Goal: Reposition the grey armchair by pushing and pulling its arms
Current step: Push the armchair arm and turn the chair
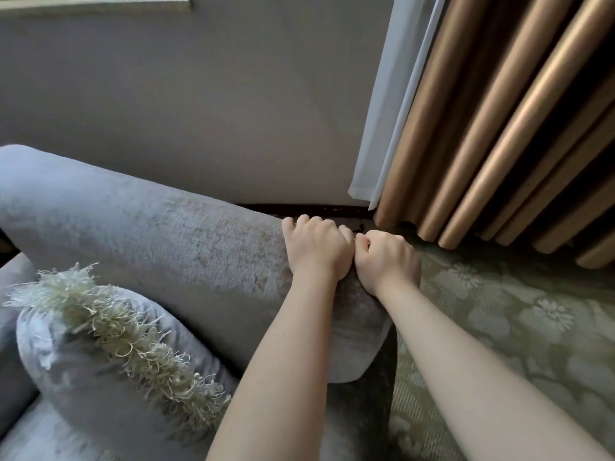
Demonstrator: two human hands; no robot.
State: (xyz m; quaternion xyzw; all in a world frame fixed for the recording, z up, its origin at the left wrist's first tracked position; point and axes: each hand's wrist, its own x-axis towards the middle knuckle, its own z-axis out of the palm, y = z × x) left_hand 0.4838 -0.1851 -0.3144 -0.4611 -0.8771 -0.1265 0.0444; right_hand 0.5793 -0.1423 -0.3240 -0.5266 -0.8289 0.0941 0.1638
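Note:
The grey armchair fills the left and lower part of the view, and its padded arm (173, 241) runs from the upper left toward the centre. My left hand (316, 247) lies on top of the arm's front end with its fingers curled over the far edge. My right hand (386, 257) sits right beside it, thumb touching the left hand, fingers curled round the arm's outer side. Both forearms reach in from the bottom edge.
A grey cushion (109, 357) with a pale fringe rests on the seat at lower left. A grey wall (199, 111) stands close behind the arm. A white sheer (389, 128) and gold curtains (499, 128) hang at right, over green floral carpet (515, 327).

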